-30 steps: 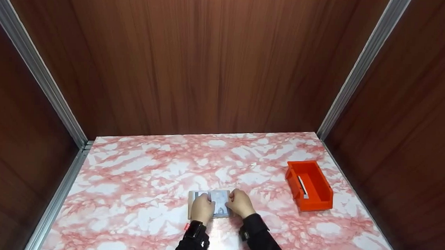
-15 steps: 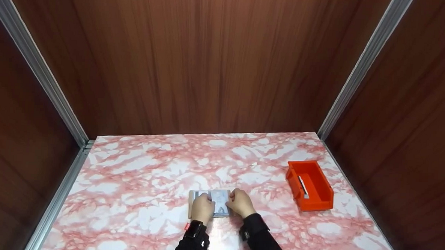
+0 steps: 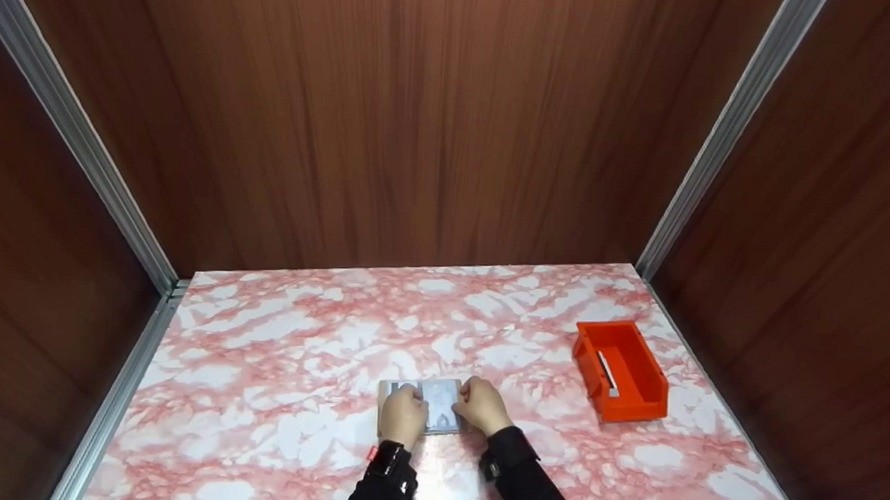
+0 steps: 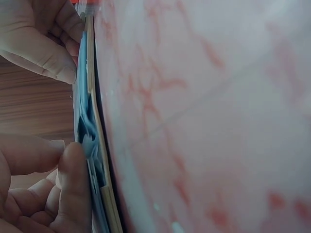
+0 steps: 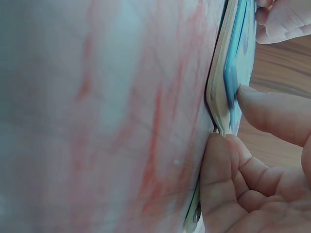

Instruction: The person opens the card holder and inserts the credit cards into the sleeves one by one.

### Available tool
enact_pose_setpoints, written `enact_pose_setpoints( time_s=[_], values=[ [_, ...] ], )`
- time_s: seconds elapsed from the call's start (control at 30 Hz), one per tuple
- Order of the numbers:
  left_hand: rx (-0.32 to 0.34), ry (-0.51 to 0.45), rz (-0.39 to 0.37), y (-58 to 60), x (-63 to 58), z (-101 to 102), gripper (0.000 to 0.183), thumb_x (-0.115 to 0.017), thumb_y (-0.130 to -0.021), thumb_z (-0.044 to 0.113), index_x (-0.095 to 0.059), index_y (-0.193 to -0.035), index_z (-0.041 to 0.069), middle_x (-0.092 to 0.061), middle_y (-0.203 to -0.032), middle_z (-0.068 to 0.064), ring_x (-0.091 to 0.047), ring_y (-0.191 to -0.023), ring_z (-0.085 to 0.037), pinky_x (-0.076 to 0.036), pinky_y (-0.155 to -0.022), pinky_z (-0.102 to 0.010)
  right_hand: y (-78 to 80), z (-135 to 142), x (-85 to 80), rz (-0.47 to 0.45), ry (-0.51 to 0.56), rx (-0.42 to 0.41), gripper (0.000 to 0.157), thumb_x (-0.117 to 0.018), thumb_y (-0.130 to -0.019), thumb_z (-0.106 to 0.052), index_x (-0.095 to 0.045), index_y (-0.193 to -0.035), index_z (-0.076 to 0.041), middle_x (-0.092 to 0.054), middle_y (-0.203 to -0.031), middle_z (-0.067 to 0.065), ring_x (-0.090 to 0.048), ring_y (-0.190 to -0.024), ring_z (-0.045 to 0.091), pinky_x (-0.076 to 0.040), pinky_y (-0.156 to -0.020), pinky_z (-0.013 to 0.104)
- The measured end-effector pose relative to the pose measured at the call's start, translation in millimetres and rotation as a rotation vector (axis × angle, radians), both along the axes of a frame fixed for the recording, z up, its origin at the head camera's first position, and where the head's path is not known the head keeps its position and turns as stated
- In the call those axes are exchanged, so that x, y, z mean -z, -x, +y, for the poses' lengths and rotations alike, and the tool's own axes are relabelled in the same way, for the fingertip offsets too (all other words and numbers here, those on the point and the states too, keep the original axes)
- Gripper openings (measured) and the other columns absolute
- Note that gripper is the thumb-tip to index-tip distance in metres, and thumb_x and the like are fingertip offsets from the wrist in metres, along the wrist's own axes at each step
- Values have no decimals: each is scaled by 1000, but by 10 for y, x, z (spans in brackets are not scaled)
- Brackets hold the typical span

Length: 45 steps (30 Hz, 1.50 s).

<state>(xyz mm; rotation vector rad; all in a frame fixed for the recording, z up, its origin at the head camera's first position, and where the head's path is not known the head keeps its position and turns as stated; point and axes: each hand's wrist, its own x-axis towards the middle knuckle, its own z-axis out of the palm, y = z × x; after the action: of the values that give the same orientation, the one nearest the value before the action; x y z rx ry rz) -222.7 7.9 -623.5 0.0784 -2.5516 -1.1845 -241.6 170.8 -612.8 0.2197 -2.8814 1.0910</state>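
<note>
An open tan wallet-like cover (image 5: 221,80) lies flat on the table, with pale blue printed sheets (image 3: 439,404) on it that look like banknotes. Over its left half is my left hand (image 3: 404,413), the tips of thumb and forefinger together at the sheets' near edge. In the left wrist view the blue layers (image 4: 87,126) bulge and crease beside those fingertips. My right hand (image 3: 482,407) holds the right end: its thumb (image 5: 272,111) touches the blue sheets, and a finger (image 5: 216,165) meets the tan edge. Both hands partly hide the cover.
An orange bin (image 3: 635,363) stands to the right on the pink and white marbled table (image 3: 298,349). A narrow black and white item (image 3: 608,373) leans inside it. Brown wood-grain panels (image 3: 420,129) with metal corner posts close in the back and sides.
Both hands stay almost still at the cover. The left hand has shifted very slightly to the left.
</note>
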Motion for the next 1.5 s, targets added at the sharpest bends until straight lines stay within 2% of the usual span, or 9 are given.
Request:
enact_pose_setpoints(
  time_s=[0.23, 0.33, 0.43, 0.57, 0.7, 0.87, 1.1, 1.33, 1.5],
  values=[
    [1, -51, 28, 8, -12, -51, 11, -73, -77, 0, -68, -86, -3, -68, -77, -12, -66, -78, -33, -52, -74, -45, -2, 1, 4, 20, -4, -4, 22, -75, -73, -4, -58, -87, 3, -50, -70, 1, -46, -62, 17, -44, -62, 35],
    [-16, -81, 2, 4, -32, -87, 12, -72, -77, 1, -68, -89, -2, -67, -76, -10, -66, -77, -30, -52, -74, -45, 0, 2, 4, 20, -8, -4, 23, -75, -74, -5, -58, -87, 3, -49, -70, 1, -46, -62, 17, -44, -62, 34],
    [-32, -96, 21, -1, -62, -132, 13, -73, -76, 0, -68, -88, -2, -64, -73, -7, -64, -73, -28, -51, -71, -44, -1, 1, 3, 20, -11, -5, 23, -76, -74, -5, -58, -87, 2, -49, -70, 0, -46, -62, 16, -43, -62, 34],
    [-47, -88, 60, 7, -98, -191, 12, -73, -76, -2, -67, -87, -2, -62, -70, -6, -63, -71, -28, -50, -70, -44, -7, -7, -9, 7, -2, -11, 23, -76, -74, -4, -58, -87, 2, -49, -71, 0, -46, -63, 16, -44, -63, 34],
    [-65, -92, 60, 22, -108, -239, 12, -72, -76, -2, -67, -87, -2, -62, -70, -6, -62, -71, -29, -50, -71, -45, -4, -9, -14, 4, -1, -12, 23, -76, -74, -4, -58, -87, 3, -49, -71, 0, -46, -63, 16, -44, -63, 33],
    [-94, -87, 80, 23, -92, -300, 11, -71, -76, -3, -67, -86, -1, -62, -72, -7, -62, -73, -31, -50, -71, -46, -2, -12, -5, 10, -7, -6, 23, -76, -74, -5, -58, -86, 2, -49, -70, 0, -45, -63, 16, -44, -62, 33],
    [-134, -25, 117, 29, -48, -375, 13, -73, -75, -3, -67, -86, -3, -59, -71, -8, -61, -70, -31, -49, -69, -47, -6, -9, 10, 28, -9, -8, 23, -76, -74, -5, -58, -86, 1, -49, -70, 0, -46, -63, 16, -44, -62, 34],
    [-150, -32, 53, 31, -3, -411, 15, -76, -76, 2, -68, -88, -3, -61, -76, -11, -62, -75, -33, -50, -73, -48, -5, -10, 11, 26, -7, -6, 23, -75, -73, -4, -58, -86, 2, -50, -71, 1, -47, -63, 16, -44, -62, 34],
    [-151, -32, 41, 21, 3, -422, 17, -76, -75, 2, -68, -89, -4, -62, -76, -13, -63, -77, -35, -50, -74, -48, -14, -8, 2, 25, -8, -16, 22, -74, -74, -4, -58, -87, 2, -51, -71, 1, -47, -64, 17, -44, -63, 34]
  ],
)
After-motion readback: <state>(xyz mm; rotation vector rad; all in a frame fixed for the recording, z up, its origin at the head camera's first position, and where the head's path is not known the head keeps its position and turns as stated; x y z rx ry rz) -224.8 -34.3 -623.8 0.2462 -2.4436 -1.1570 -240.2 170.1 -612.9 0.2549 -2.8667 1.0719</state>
